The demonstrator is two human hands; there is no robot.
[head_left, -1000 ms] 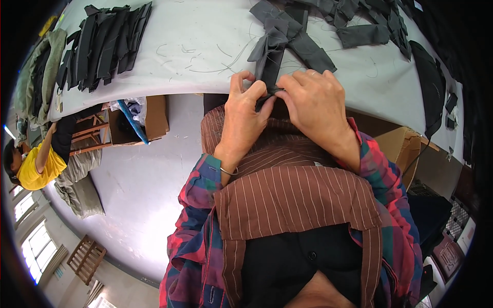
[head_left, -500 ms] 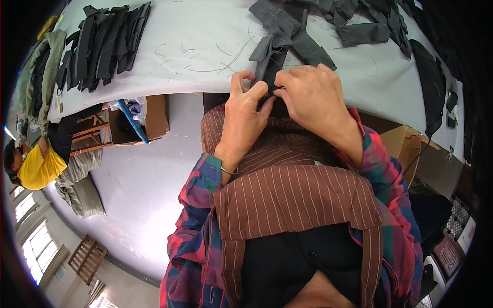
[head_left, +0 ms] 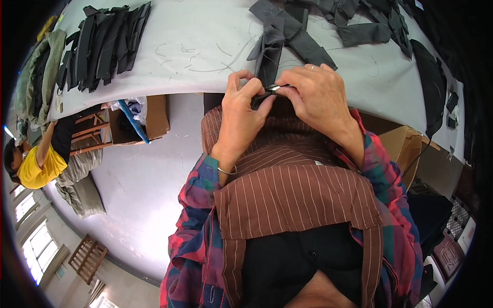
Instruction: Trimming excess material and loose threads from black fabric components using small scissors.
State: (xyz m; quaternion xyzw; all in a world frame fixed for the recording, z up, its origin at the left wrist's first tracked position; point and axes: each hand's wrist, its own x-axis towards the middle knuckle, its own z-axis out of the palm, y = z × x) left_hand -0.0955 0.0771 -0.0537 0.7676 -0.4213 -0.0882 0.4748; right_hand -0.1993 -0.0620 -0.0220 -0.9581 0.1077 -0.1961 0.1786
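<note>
A dark grey fabric strip (head_left: 269, 61) hangs over the near edge of the white-covered table. Its lower end is pinched between the thumb and fingers of my left hand (head_left: 239, 115). Close beside it, my right hand (head_left: 319, 100) is closed around a small shiny, pale piece (head_left: 275, 88) that touches the strip's end; most of it is hidden by the fingers, so its kind is unclear. More grey fabric strips (head_left: 310, 49) lie loosely crossed just beyond my hands.
A row of stacked dark strips (head_left: 105, 46) lies at the table's far left, with more pieces (head_left: 363, 34) at the far right. Loose threads are scattered over the white cover (head_left: 190, 31). Cardboard boxes (head_left: 156, 120) stand below. A person in yellow (head_left: 43, 164) is at the left.
My right hand has turned slightly, and the shiny piece now shows between its fingers. The strip has shifted and lies straighter. At the left, the other person's arm has reached up.
</note>
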